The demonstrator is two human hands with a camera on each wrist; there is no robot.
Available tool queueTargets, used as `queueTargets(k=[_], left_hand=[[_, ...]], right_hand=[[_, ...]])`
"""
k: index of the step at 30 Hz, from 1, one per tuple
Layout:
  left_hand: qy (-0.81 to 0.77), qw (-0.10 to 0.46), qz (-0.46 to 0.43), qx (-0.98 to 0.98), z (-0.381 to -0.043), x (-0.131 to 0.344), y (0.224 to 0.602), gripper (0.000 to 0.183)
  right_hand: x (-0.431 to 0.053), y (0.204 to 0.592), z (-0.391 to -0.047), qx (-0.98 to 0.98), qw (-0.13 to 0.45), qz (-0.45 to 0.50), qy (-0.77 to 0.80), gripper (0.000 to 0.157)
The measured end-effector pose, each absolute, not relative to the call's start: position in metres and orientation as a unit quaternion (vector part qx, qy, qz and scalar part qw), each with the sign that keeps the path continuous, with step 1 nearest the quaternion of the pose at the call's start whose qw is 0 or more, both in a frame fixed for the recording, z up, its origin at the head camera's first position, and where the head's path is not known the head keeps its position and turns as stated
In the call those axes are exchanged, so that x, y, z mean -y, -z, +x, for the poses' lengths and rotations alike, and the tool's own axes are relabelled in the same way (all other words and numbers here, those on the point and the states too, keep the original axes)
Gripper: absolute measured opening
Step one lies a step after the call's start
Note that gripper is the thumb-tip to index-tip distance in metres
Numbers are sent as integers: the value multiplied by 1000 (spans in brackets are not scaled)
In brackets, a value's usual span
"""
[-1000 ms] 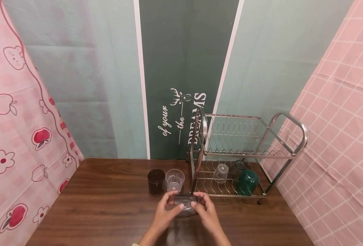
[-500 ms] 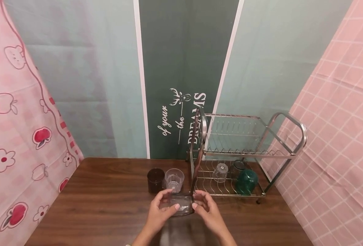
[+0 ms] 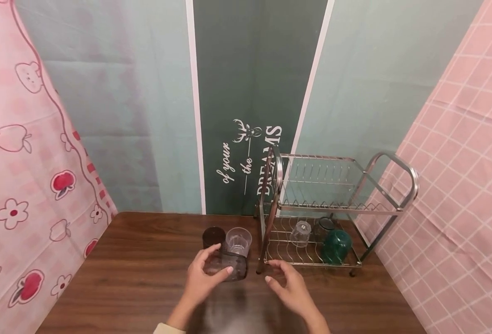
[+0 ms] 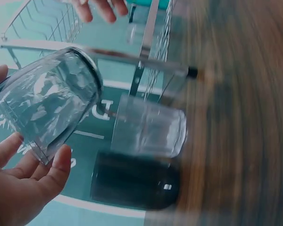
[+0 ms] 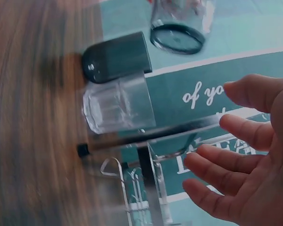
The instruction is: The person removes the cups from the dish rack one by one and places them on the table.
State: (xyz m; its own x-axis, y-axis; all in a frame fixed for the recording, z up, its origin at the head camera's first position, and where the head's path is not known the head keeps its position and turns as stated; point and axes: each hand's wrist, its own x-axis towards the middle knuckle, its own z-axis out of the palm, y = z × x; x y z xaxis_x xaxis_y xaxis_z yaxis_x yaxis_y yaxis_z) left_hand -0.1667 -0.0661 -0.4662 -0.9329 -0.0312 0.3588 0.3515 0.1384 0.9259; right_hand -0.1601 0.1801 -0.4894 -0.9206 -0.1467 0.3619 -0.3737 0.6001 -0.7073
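My left hand (image 3: 200, 278) grips a smoky transparent glass (image 3: 236, 267) by its base end, thumb on one side and fingers on the other. In the left wrist view the glass (image 4: 49, 96) lies tilted in the air, its dark rim pointing away from the palm. My right hand (image 3: 291, 287) is apart from the glass, fingers spread and loosely bent, holding nothing, near the rack's front left foot. Behind the held glass, a dark brown cup (image 3: 213, 236) and a clear cup (image 3: 239, 239) stand side by side on the table, partly hidden.
A two-tier metal dish rack (image 3: 337, 211) stands on the right of the wooden table (image 3: 145, 260). Its lower shelf bears a small clear glass (image 3: 301, 234), a dark glass (image 3: 323, 226) and a teal glass (image 3: 336, 247). Printed cloths hang behind and at both sides.
Both hands held the smoky glass earlier. The right hand has let go and moved slightly right; the left hand has carried the glass left, in front of the two cups.
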Motion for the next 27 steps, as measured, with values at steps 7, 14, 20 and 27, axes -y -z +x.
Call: queueTargets(k=[7, 14, 20, 27], left_hand=[[559, 187, -96, 802, -187, 91, 489, 61], [519, 209, -76, 825, -195, 107, 494, 61], [479, 206, -65, 851, -203, 119, 495, 68], [433, 172, -48, 883, -213, 129, 497, 69]], right_hand=[[-196, 484, -166, 911, 177, 189, -323, 37], [-208, 477, -177, 934, 140, 186, -269, 36], [-220, 470, -188, 953, 104, 164, -233, 39], [-230, 465, -200, 962, 81, 152, -211, 41]])
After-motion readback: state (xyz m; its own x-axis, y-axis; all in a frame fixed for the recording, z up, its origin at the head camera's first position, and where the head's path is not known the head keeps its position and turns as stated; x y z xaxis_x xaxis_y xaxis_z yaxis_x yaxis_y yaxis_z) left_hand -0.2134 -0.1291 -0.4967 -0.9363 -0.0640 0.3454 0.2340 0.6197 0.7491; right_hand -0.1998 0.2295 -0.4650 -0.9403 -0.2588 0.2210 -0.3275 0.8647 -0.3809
